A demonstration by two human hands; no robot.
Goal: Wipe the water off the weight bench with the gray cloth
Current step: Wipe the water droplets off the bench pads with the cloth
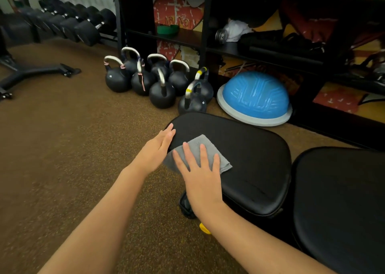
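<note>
A gray cloth (208,152) is being pressed flat under the open right hand (201,177) at the weight bench (250,149) edge; the left hand (159,146), open and empty, is resting beside it. The cloth is likely at risk of being pushed off.

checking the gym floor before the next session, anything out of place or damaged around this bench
Nothing looks damaged. The gray cloth lies flat on the bench pad under the right hand, the left hand resting at the pad's edge. One oddity: a small yellow object lies on the floor beneath the bench; I cannot tell what it is.
</note>
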